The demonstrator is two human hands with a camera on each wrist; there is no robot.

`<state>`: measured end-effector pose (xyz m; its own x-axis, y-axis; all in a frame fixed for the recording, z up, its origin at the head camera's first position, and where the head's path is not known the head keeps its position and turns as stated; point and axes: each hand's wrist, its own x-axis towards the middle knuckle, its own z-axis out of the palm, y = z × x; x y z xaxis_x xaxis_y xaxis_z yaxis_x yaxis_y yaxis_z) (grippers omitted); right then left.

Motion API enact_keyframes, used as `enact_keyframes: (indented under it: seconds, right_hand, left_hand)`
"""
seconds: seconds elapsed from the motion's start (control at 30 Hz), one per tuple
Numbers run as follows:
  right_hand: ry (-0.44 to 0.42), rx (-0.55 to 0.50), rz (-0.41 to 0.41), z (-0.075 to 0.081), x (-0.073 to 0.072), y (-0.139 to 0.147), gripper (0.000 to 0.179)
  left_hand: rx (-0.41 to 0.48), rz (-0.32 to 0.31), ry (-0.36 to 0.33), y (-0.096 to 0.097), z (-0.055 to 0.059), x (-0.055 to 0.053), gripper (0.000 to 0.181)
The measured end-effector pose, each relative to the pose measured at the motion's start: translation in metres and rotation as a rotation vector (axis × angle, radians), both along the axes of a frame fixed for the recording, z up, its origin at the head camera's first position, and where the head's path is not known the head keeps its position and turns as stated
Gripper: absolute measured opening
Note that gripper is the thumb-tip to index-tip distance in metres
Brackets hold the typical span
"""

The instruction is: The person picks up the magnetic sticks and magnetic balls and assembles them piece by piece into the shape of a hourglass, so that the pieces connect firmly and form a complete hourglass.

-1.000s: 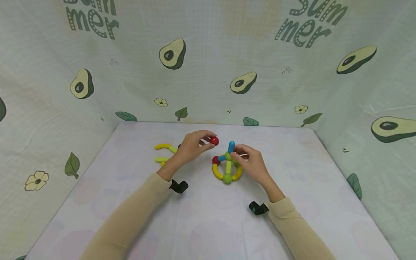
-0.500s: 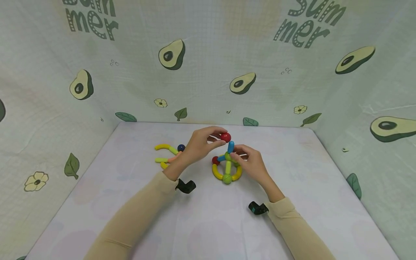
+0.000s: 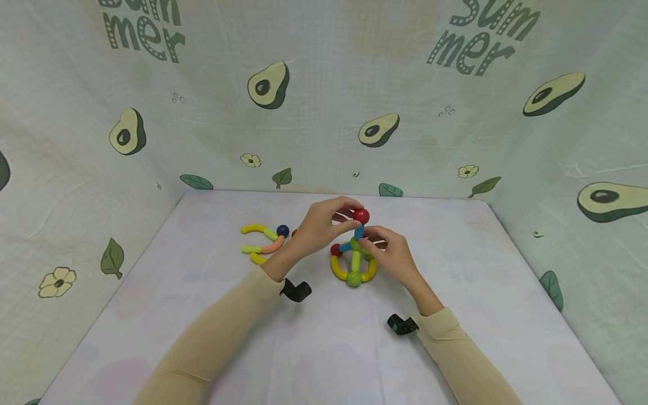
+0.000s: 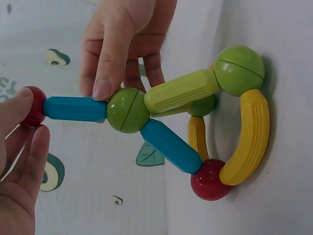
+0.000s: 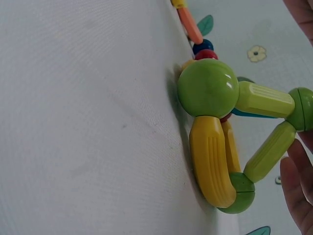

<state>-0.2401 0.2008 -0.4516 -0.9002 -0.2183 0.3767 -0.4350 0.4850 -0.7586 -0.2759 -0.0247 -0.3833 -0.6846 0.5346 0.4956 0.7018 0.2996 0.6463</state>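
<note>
My left hand (image 3: 324, 226) pinches a red ball (image 3: 361, 216) between thumb and fingers, and the ball sits at the top end of an upright blue rod (image 4: 76, 108). That rod rises from a green ball (image 4: 128, 110) at the peak of a magnetic ball-and-rod frame. My right hand (image 3: 394, 252) holds the frame by this green ball, thumb close to the blue rod's lower end. Light green rods (image 4: 181, 91) and a second blue rod (image 4: 172, 147) slope down to a base ring of curved yellow rods (image 4: 249, 137), green balls and another red ball (image 4: 210, 179).
Left of the frame lie loose pieces: a curved yellow rod (image 3: 252, 228), a dark blue ball (image 3: 282, 230), a curved orange rod (image 3: 273, 245) and a light green rod (image 3: 251, 249). My left forearm partly hides them. Avocado-print cloth (image 3: 324, 112) walls the table (image 3: 324, 349).
My left hand has moved right with the red ball and set it against the top of the upright blue rod. The right hand and the frame have stayed put.
</note>
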Motion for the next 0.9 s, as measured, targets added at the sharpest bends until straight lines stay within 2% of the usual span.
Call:
enact_keyframes:
  seconds: [0.23,0.47,0.67,0.9]
  right_hand:
    - [0.003,0.006,-0.003,0.005,0.002,-0.001,0.034]
    - [0.063,-0.085,-0.013,0.027,0.007,-0.005,0.047]
    - [0.097,-0.109,0.009,0.041,0.005,-0.008,0.045]
    - [0.102,-0.094,0.007,0.047,0.002,-0.007,0.042]
  left_hand:
    - [0.018,-0.004,-0.029,-0.002,-0.002,0.002,0.038]
    - [0.032,-0.004,-0.027,-0.002,-0.004,0.002,0.035]
    - [0.030,0.016,-0.044,0.000,-0.004,0.003,0.033]
    - [0.026,0.027,-0.028,-0.009,-0.005,0.000,0.033]
